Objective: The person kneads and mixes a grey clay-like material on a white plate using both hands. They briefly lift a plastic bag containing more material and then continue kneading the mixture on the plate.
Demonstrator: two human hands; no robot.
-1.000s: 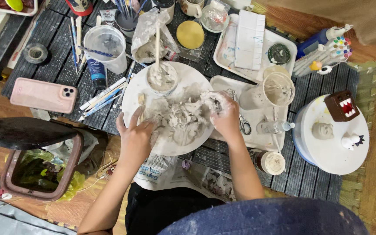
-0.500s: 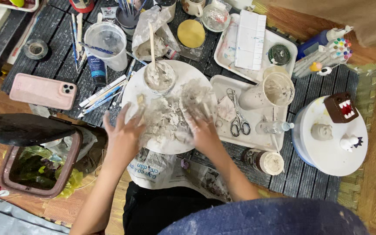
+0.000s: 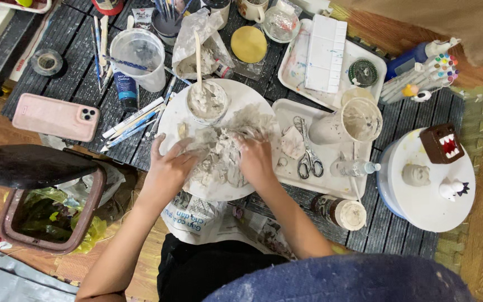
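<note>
Both hands pressing into grey clay lump [image 3: 219,159] on round white plate [image 3: 247,100] — left hand [image 3: 169,168] flat against it, right hand [image 3: 255,159] cupping it. Clay is looking rough, unshaped — forming appears far from finished.

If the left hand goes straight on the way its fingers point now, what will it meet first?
Probably the grey lump of wet clay on the round white plate, which the left hand already touches; beyond it lies the right hand.
</note>
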